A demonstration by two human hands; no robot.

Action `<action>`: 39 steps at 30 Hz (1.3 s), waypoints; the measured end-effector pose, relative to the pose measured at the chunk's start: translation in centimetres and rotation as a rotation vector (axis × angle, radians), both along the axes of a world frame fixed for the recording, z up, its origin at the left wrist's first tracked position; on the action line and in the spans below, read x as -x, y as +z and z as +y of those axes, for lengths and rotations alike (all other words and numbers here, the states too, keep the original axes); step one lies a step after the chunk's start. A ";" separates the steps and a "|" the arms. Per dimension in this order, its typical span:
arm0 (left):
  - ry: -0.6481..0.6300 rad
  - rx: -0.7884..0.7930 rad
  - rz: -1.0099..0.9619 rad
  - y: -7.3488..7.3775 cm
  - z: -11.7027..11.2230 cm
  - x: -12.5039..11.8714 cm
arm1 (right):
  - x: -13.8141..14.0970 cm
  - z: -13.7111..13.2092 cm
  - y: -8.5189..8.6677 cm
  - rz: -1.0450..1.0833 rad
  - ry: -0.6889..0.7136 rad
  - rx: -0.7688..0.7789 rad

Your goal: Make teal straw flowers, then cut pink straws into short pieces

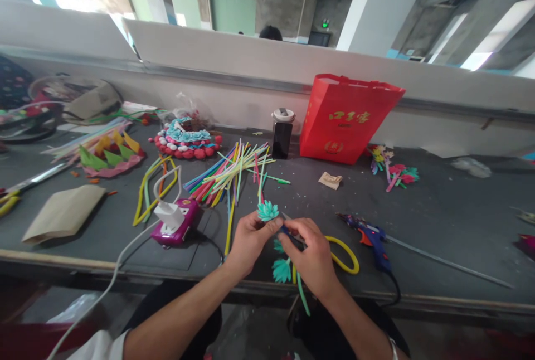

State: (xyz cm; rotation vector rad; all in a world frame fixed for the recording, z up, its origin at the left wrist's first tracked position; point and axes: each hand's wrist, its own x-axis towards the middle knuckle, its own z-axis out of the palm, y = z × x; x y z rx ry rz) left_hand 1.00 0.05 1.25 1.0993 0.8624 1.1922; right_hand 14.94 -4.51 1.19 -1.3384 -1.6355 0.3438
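My left hand [252,237] pinches a turquoise flower [268,210] made of fuzzy craft material, with its petals facing up. Close against it, my right hand [311,254] is closed around a small tool [296,239] with a dark blue handle and a pointed grey tip. The fingers hide much of this tool, so its exact kind is unclear. Below the hands, at the table's front edge, is a second turquoise flower [282,271]. A green stem [302,295] hangs past the edge under my right hand. Beside that hand curves a yellow fuzzy loop [349,259].
A blue glue gun [374,237] with a long glue stick lies at right. Colourful fuzzy sticks [234,173] are heaped ahead, near a phone [282,140] and a red bag [346,120]. At left are a purple power socket [175,226], a brown paper piece [64,212] and scissors [37,179].
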 end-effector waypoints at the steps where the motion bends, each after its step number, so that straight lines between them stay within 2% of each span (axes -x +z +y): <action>1: -0.008 -0.005 0.000 0.0 0.0 0.0 | 0.1 0.1 -0.1 -0.001 0.003 0.003; 10: -0.104 -0.121 0.044 0.0 0.2 0.6 | -0.6 0.4 0.2 0.279 0.083 0.280; 14: -0.126 -0.201 0.072 -0.2 0.4 0.8 | -0.3 0.2 0.0 0.596 0.190 0.445; 17: -0.156 -0.124 0.022 -0.3 0.3 0.7 | -0.1 0.1 0.0 0.779 0.266 0.535; 18: -0.155 -0.083 0.003 -0.4 0.3 0.6 | -0.1 0.1 0.0 0.762 0.271 0.532; 20: -0.137 -0.011 -0.019 -0.4 0.3 0.5 | -0.2 0.1 -0.1 0.587 0.235 0.453; 24: -0.110 0.078 -0.028 -0.6 0.5 0.4 | -0.3 0.2 -0.4 0.028 0.092 0.116; 28: -0.093 0.120 -0.023 -0.7 0.6 0.4 | -0.1 0.2 -0.7 -0.294 -0.005 -0.119; 31: -0.089 0.118 -0.013 -0.6 0.5 0.4 | -0.1 0.2 -0.6 -0.382 -0.078 -0.232; 35: -0.092 0.128 -0.018 -0.6 0.4 0.4 | -0.1 0.3 -0.6 -0.451 -0.074 -0.343; 37: -0.094 0.132 -0.021 -0.7 0.3 0.4 | 0.0 0.2 -0.6 -0.440 -0.066 -0.347; 39: -0.104 0.128 -0.026 -0.8 0.2 0.3 | 0.1 0.2 -0.6 -0.346 -0.059 -0.280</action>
